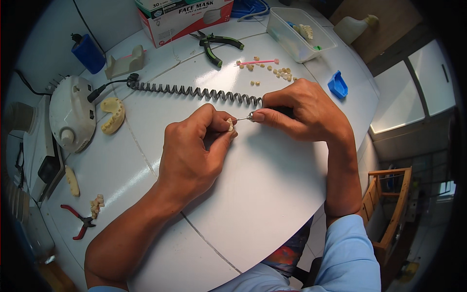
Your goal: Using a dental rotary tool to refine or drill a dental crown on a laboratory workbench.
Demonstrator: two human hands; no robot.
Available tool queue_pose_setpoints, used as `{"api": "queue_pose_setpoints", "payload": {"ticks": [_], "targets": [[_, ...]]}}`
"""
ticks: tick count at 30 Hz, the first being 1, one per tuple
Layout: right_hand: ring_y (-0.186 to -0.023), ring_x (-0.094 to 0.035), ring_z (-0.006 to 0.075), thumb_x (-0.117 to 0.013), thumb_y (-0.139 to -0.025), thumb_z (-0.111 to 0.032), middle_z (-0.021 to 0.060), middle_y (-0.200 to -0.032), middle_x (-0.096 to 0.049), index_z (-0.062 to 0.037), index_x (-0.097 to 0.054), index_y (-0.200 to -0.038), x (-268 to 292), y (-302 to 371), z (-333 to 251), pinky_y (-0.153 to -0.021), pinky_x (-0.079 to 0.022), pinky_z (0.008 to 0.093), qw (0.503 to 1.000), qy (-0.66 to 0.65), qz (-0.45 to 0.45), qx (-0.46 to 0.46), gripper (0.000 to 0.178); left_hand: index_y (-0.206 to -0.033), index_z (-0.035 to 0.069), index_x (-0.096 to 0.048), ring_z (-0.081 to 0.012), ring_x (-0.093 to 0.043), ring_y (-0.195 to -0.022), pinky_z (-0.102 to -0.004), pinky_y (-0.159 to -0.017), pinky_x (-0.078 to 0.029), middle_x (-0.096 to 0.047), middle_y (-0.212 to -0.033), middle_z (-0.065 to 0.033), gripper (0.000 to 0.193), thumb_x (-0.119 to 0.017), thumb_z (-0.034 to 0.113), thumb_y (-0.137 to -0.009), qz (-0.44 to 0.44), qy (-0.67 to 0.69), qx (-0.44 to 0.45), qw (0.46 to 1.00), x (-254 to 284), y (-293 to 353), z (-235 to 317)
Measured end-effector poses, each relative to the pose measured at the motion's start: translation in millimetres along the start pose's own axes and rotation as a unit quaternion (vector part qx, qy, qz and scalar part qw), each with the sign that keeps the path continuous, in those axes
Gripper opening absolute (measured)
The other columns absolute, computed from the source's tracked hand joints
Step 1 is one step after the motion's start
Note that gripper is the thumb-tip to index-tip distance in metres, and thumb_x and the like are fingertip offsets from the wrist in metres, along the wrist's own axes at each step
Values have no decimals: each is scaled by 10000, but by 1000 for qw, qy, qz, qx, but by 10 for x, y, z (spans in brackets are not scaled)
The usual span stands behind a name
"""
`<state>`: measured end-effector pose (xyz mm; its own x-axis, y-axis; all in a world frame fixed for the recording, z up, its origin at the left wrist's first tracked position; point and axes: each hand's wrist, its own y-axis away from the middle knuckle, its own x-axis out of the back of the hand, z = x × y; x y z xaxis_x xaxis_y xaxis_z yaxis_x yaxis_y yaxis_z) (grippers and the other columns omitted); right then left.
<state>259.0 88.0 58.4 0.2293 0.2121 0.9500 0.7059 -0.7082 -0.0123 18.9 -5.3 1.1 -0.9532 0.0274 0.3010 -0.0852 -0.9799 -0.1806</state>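
Note:
Between the thumb and fingers of my left hand [194, 146] is a small cream-coloured artificial tooth [230, 125]. My right hand [306, 112] grips a rotary handpiece [251, 117], whose body is mostly hidden behind the fingers. Its thin metal bur points left and meets the tooth, or comes very close to it. A coiled black cord [194, 91] runs from the handpiece to a white control unit [73, 114] at the left. Both hands are held over the middle of the white tiled table [253, 194].
Loose teeth [283, 74] and a pink stick [258, 62] lie beyond my hands. Green-handled pliers [212, 47], a mask box [185, 19] and a clear plastic tub [301, 41] stand farther back. A dental cast [113, 116] and red-handled pliers [81, 223] lie left; a blue tray [337, 85], right.

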Motion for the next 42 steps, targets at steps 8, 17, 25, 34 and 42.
{"api": "queue_pose_setpoints", "payload": {"ticks": [8, 17, 25, 34, 42], "targets": [[-576, -603, 307, -682, -1049, -573, 96, -607, -635, -111, -786, -793, -23, 2, 10, -572, -449, 451, 1000, -3, 2, -3, 538, -934, -52, -654, -169, -789, -1020, -320, -936, -654, -817, -1117, -182, 112, -758, -60, -974, -1, 7, 6, 1000, 6, 25, 3], [-565, -596, 304, -680, -1047, -586, 91, -595, -626, -98, -755, -746, -18, -16, 30, -565, -443, 449, 1000, 11, 1, 14, 578, -944, -57, -673, -148, -784, -970, -300, -887, -654, -825, -1117, -175, 101, -767, -39, -975, 4, 16, 8, 1000, 1, 15, -16], [-561, -595, 309, -685, -1043, -587, 93, -585, -618, -98, -756, -744, -11, -14, 22, -563, -445, 449, 1000, 9, -3, 10, 577, -950, -52, -660, -153, -791, -972, -305, -888, -647, -832, -1112, -167, 98, -755, -41, -974, -1, -13, -1, 1000, 15, 8, 31], [-586, -614, 330, -691, -1039, -574, 103, -600, -627, -99, -755, -750, -7, -14, -19, -573, -461, 454, 1000, 9, -4, -9, 560, -979, -56, -653, -191, -798, -1031, -324, -939, -640, -831, -1109, -172, 92, -745, -54, -984, 1, -7, -20, 1000, 0, 17, -24], [-586, -614, 329, -706, -1029, -570, 101, -602, -636, -95, -748, -735, -22, -6, 8, -574, -462, 456, 1000, 13, 10, -2, 560, -985, -53, -644, -252, -812, -1065, -353, -957, -637, -829, -1102, -187, 93, -734, -76, -980, -1, -9, -11, 1000, -14, 11, -1]]}}
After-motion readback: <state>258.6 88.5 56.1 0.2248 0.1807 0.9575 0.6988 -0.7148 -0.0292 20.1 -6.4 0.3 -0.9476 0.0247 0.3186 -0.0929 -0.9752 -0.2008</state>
